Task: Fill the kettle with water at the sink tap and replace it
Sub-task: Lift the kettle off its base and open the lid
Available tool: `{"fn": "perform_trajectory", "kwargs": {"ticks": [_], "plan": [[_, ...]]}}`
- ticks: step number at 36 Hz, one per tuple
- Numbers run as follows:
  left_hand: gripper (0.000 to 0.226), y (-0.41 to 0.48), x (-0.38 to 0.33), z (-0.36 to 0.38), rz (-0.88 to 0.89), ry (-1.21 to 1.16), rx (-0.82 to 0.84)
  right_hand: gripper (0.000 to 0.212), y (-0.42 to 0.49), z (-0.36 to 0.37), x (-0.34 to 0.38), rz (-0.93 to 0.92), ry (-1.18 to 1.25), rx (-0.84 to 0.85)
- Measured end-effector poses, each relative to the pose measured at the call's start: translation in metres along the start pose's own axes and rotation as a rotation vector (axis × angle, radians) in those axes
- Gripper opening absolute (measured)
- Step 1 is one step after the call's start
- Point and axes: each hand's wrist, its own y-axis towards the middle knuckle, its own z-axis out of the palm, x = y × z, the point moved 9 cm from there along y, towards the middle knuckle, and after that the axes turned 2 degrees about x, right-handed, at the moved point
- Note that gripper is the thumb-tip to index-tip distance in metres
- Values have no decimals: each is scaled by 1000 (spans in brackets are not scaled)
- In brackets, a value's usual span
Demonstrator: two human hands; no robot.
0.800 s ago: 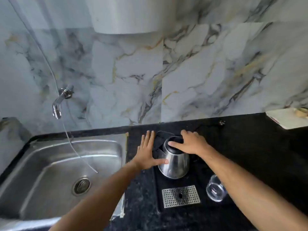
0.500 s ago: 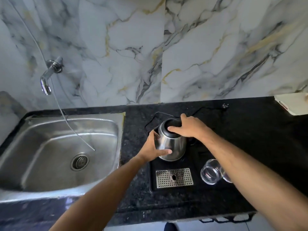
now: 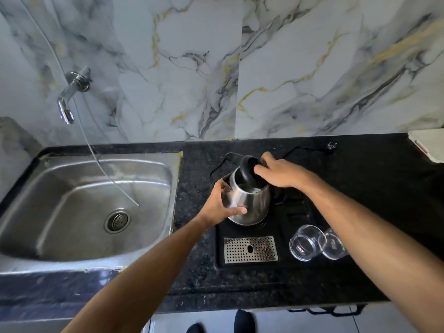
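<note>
Nearest you, perforated metal grate (image 3: 250,249) and two clear glasses (image 3: 317,245) lie on the black tray (image 3: 283,239) on the dark tabletop (image 3: 360,188). Just beyond, your left hand (image 3: 222,203) wraps the steel kettle (image 3: 249,200) body at the spout side; kettle sits on the tray, tilted. Your right hand (image 3: 280,173) grips the black lid (image 3: 247,169), raised on edge. Left: steel sink (image 3: 72,200). Farthest, tap (image 3: 72,94) on the marble wall (image 3: 300,68).

Bright daylight, sharp centre, wide-angle bending at edges
</note>
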Motion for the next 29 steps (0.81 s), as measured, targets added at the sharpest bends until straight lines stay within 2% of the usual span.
{"fn": "perform_trajectory", "kwargs": {"ticks": [3,7,10,11,13,16,18,20,22,26,29], "plan": [[88,0,0,0,-9,15,8,57,-9,-9,-15,-13,176,29],[81,1,-1,0,-3,18,19,72,-16,-9,-38,-48,412,-34],[81,1,-1,0,-12,22,26,52,-13,2,-46,-81,531,-75],[82,1,0,1,-14,21,28,52,-12,5,-48,-80,558,-94],[84,0,0,1,-19,22,27,64,-15,9,-48,-67,600,-133],[86,0,-2,1,-19,23,27,61,-18,15,-47,-76,638,-171],[84,-1,-3,-1,-18,26,30,68,-17,16,-45,-104,721,-192],[73,-1,-8,-6,-10,27,24,84,-13,12,-42,-117,784,-229],[64,-2,-17,-14,5,24,8,84,-10,4,-35,-116,801,-249],[82,-3,-38,-43,33,-21,-15,88,2,-18,-7,-141,701,-234],[92,-8,-56,-78,63,-28,-38,106,16,-35,28,-180,701,-251]]}}
